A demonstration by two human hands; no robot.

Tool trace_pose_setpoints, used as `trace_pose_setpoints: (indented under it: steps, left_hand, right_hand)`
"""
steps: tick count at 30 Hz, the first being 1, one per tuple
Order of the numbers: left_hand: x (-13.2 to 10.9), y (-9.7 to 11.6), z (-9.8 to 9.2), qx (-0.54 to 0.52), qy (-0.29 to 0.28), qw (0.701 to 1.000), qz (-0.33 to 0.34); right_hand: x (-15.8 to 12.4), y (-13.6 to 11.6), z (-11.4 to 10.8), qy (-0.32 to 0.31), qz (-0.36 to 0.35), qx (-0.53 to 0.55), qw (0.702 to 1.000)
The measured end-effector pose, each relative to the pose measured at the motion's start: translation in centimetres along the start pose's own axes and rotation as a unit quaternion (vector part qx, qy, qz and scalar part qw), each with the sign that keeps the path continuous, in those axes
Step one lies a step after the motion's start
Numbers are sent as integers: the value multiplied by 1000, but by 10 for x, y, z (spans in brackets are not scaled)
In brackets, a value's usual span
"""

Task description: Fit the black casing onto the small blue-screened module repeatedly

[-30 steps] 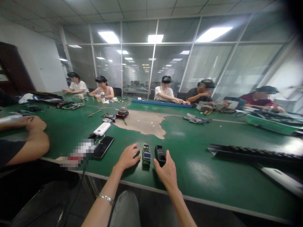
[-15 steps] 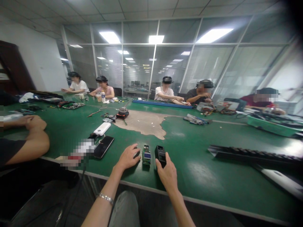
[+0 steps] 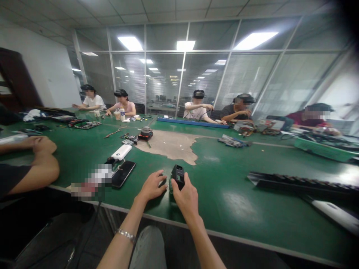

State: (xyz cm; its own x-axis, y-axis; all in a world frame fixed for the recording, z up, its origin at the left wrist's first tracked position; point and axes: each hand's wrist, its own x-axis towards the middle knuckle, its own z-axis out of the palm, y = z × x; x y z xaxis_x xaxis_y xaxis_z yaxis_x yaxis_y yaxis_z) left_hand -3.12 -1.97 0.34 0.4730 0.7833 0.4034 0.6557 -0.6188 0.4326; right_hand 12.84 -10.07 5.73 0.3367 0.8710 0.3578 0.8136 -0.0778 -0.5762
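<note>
A black plastic housing [image 3: 177,175] with openings in its face is in my right hand [image 3: 187,194], thumb on its near left side and fingers along the right. It is tilted over the small green circuit board [image 3: 171,188], hiding most of it; only the board's left edge shows. Just left of the board, my left hand [image 3: 153,186] rests on the table with fingers curved around a dark piece [image 3: 162,183], mostly hidden beneath them.
On the green table [image 3: 224,179], a black phone [image 3: 123,174] and white power bank [image 3: 121,152] lie left. Ahead is a brown bare patch [image 3: 171,145] with a dark device [image 3: 145,133]. A long black rail [image 3: 303,185] lies right. A neighbour's arms [image 3: 42,157] rest left; several people sit opposite.
My right hand has carried the black housing left and tilted it over the circuit board, which was uncovered before. My left hand has stayed in place.
</note>
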Motion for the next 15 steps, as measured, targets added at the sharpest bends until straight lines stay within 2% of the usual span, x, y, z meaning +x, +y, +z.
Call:
trace_pose_setpoints:
  steps: [7, 15]
  left_hand:
    - [0, -2, 1, 2, 1, 1000, 1]
    - [0, 1, -1, 3, 2, 1000, 4]
  right_hand:
    - [-1, -10, 10, -2, -18, -64, 998]
    - [-6, -6, 16, 1, -29, -75, 997]
